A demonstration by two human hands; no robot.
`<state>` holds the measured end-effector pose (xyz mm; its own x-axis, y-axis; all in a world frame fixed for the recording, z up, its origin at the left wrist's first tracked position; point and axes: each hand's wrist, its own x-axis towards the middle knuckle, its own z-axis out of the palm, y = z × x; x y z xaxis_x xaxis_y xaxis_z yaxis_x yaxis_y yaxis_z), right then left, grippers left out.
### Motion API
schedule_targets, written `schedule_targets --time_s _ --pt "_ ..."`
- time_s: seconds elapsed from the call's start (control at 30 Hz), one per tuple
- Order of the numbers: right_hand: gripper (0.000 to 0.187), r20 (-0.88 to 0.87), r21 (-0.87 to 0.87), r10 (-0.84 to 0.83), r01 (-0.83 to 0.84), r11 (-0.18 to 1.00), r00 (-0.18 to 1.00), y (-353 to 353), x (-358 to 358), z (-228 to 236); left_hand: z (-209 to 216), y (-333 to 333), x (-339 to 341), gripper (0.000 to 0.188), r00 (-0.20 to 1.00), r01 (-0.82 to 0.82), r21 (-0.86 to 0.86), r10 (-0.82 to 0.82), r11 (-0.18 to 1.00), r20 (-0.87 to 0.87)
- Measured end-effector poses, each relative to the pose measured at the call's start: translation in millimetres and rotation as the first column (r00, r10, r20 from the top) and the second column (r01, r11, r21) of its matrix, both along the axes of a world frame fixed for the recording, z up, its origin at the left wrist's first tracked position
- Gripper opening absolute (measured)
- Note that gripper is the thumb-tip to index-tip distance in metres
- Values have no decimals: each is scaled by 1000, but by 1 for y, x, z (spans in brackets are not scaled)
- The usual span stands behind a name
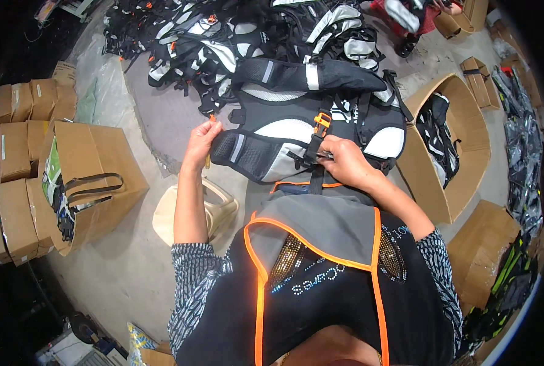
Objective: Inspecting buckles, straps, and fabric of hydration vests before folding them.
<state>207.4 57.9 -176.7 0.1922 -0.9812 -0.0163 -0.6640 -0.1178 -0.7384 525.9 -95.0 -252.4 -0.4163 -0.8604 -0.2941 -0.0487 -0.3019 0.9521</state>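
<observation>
A black, grey and white backpack point(278, 129) lies in front of me, its padded shoulder straps toward me. My right hand point(347, 162) is closed around black webbing point(316, 150) at the pack's near middle. Just above those fingers sits an orange buckle point(322, 124) on the webbing. Left of the pack, my left hand point(203, 141) is closed in a pinch. A bit of orange shows above its fingertips and a thin yellowish end below the fist; what it holds is mostly hidden.
A heap of similar packs point(223, 43) lies beyond. On the right stands an open carton point(467, 140) with packs inside; another carton point(110, 165) stands left, straps hanging out. A beige plastic stool point(165, 216) is below my left forearm. Another person point(427, 18) is at the far right.
</observation>
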Motion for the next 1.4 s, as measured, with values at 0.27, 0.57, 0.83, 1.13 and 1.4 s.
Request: schedule_targets --time_s 0.27,0.57,0.83,1.13,1.4 --pt "11 261 132 -122 90 987 957 -45 -25 68 -3 -2 3 18 997 24 -69 -20 997 69" --pt "12 -287 11 -100 107 994 953 -88 -62 76 -6 3 -3 18 991 70 -140 -52 988 124" --pt "19 -402 -227 -247 165 960 882 -94 -81 13 -1 2 -2 18 981 55 -154 -25 986 192" --pt "22 -326 -312 -340 239 920 882 -94 -90 -14 -3 0 11 22 994 33 40 -37 999 99" --pt "18 -207 -278 -329 267 923 921 -89 -104 -18 -12 -5 15 34 999 51 67 -50 996 -16"
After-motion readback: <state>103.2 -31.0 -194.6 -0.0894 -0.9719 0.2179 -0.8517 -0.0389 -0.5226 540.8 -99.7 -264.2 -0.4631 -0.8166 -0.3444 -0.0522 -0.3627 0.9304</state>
